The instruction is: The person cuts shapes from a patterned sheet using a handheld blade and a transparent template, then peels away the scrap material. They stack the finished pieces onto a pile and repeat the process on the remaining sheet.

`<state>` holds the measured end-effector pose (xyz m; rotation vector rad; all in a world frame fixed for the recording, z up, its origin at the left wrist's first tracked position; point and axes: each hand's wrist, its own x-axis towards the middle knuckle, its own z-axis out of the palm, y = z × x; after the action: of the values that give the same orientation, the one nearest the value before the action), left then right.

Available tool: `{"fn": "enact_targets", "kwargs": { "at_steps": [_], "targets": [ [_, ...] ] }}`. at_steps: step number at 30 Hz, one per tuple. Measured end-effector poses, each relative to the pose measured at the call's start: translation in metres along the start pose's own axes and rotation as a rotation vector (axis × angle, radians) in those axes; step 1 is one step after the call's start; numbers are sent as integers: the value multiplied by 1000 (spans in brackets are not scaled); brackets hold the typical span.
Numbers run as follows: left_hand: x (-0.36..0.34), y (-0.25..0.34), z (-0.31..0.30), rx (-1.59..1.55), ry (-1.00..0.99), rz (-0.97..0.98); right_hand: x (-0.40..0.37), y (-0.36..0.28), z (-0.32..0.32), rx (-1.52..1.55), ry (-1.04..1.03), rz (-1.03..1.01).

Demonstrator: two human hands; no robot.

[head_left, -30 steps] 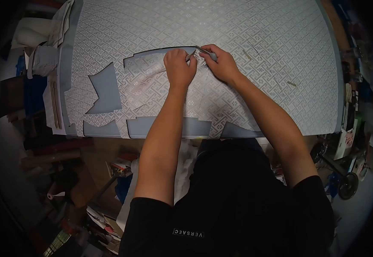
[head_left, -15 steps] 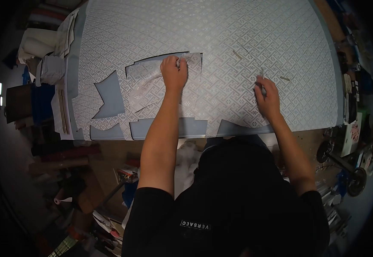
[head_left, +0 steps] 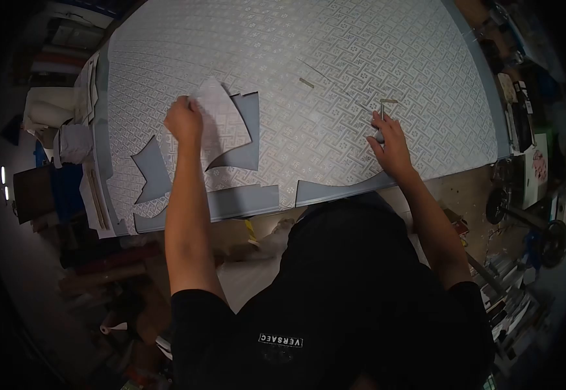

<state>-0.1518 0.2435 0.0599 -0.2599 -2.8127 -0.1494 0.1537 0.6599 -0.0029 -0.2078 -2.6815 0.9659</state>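
My left hand (head_left: 184,120) pinches the edge of a cut piece of patterned sheet material (head_left: 223,123), partly lifted and turned so its pale, plain side shows. Beneath it is a cut-out opening (head_left: 248,133) with the blue-grey table surface visible. My right hand (head_left: 392,146) rests low over the large patterned sheet (head_left: 335,123), fingers curled around a slim silver tool (head_left: 381,112); its exact kind is too small to make out. Just beyond those fingertips lies a thin tan strip (head_left: 389,101).
Another tan strip (head_left: 306,82) lies farther left on the sheet. A second cut-out (head_left: 153,170) and notched gaps (head_left: 244,200) run along the near edge. Paper stacks and rolls (head_left: 52,107) sit at the left; a wheeled metal stand (head_left: 526,218) is at the right.
My left hand has pulled the cut piece up and to the left, uncovering more of the opening. My right hand remains near the strip with the tool. The whole view has shifted and tilted.
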Motion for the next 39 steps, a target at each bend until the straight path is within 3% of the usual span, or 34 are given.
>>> {"fn": "enact_targets", "kwargs": {
  "at_steps": [1,3,4,6,9,12,14,15,17,20,24,32,34,37,39],
  "targets": [
    [-1,-4,-5,2,-2,0,0,0,-2,5,-11,-3],
    [-5,-7,-17,255,286,75,2,1,-2,15,-21,-9],
    [-9,-1,-19,258,285,77,2,3,-1,-17,-22,-26],
    [-22,25,-16,28,-17,129,-1,3,2,-49,-23,-41],
    [-77,104,3,-251,-117,301,-2,-11,10,-129,-20,-14],
    [-132,186,4,-489,-329,297,-11,-41,0,-225,-81,18],
    [-160,221,13,-489,-300,198,-22,-56,-12,149,-322,168],
    [-168,228,21,-489,-298,178,-31,-57,-13,144,-335,161],
    [-170,226,14,-431,-363,230,-44,-52,-10,285,-207,-38],
    [-163,207,8,-349,-505,420,-36,-42,-12,261,-81,-102],
    [-153,187,-2,-332,-606,473,-19,-29,-9,196,-30,-81],
    [-155,189,-7,-328,-587,439,-31,-44,-3,120,-238,-40],
    [-160,193,-10,-310,-579,440,-22,-46,1,28,-218,-56],
    [-192,211,-24,-287,-379,448,18,-48,6,-56,-176,-37],
    [-210,224,-44,-372,-478,488,53,-44,13,-55,-153,-2]
  ]
}}
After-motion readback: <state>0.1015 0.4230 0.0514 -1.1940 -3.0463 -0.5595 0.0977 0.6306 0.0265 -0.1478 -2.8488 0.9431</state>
